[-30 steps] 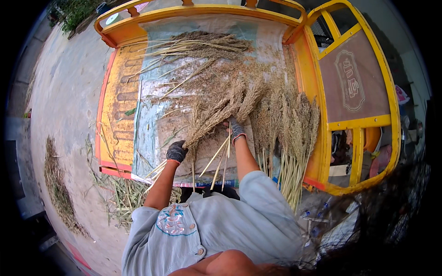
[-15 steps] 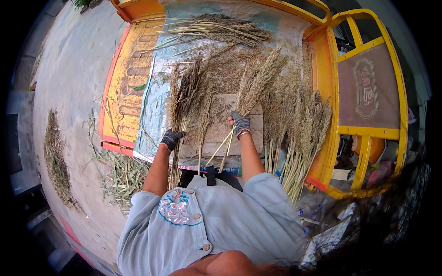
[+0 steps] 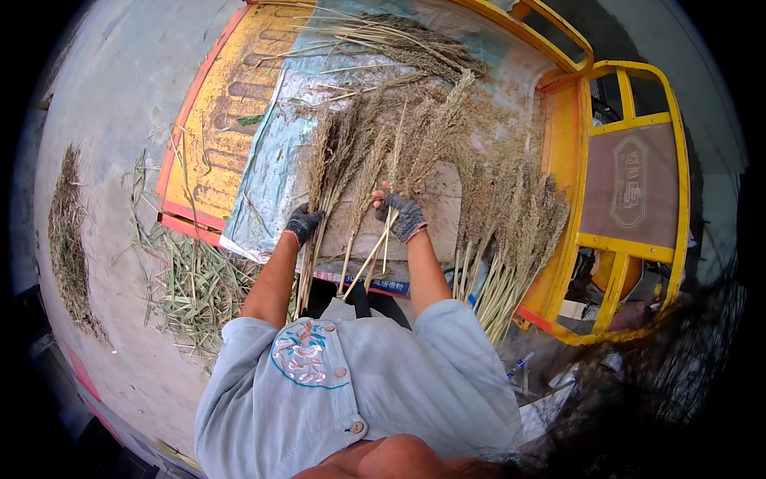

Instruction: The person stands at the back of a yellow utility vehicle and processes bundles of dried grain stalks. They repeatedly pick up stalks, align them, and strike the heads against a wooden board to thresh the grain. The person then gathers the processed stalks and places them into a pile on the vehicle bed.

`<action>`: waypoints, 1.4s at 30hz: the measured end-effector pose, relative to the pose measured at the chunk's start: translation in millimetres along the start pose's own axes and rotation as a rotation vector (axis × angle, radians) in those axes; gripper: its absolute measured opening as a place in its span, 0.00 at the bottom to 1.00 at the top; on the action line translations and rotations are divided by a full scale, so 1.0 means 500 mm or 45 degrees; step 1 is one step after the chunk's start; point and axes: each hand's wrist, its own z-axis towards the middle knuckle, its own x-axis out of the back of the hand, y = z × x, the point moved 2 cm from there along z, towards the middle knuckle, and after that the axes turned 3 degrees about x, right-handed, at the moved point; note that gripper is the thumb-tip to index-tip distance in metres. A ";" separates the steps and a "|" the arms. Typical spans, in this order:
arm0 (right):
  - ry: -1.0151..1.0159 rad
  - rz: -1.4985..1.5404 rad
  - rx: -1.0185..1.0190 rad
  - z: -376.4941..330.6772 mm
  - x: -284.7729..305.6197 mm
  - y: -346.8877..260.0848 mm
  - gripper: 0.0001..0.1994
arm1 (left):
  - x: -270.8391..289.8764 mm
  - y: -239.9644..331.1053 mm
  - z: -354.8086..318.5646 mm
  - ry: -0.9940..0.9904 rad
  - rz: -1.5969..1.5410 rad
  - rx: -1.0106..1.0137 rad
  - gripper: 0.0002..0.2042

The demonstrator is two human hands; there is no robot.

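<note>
My left hand (image 3: 303, 224), in a dark grey fingerless glove, is closed round a bunch of dry broomcorn stalks (image 3: 339, 156), their brown seed heads pointing away from me. My right hand (image 3: 403, 215), gloved alike, grips a few thinner stalks whose paler heads (image 3: 432, 144) fan out beyond it. Bare fingertips show at its left side, and the cut ends slant down toward me. Between the hands, one loose stalk (image 3: 357, 209) lies on a flat brown board (image 3: 440, 190). Some held heads overlap, so where one bunch ends is hard to tell.
Another broomcorn pile (image 3: 519, 215) lies at the right, and a further one (image 3: 415, 44) at the far side. A worn plastic sheet (image 3: 267, 172) covers the yellow cart bed (image 3: 219, 148). A yellow metal frame (image 3: 589, 203) stands at right. Leafy scraps (image 3: 199, 287) litter the ground.
My right hand and its stalks have come closer to my left hand, and its fingertips show more. My whole view has shifted and tilted a little.
</note>
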 end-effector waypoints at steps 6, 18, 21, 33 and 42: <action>-0.029 0.031 -0.067 -0.025 0.021 0.032 0.25 | 0.019 -0.033 -0.023 0.105 0.268 -0.201 0.19; 1.093 -1.226 -0.296 0.028 0.096 0.205 0.31 | 0.019 -0.041 -0.021 -0.081 -0.165 0.275 0.06; 1.043 -2.036 -0.350 0.032 0.032 0.245 0.38 | 0.037 -0.042 -0.014 -0.246 0.038 0.195 0.06; 0.718 -1.157 -0.260 0.113 0.172 0.276 0.15 | 0.036 -0.054 -0.082 -0.417 -0.181 0.297 0.14; 0.623 -0.881 -0.306 0.141 0.067 0.286 0.09 | 0.002 -0.040 -0.105 -0.406 -0.282 0.315 0.14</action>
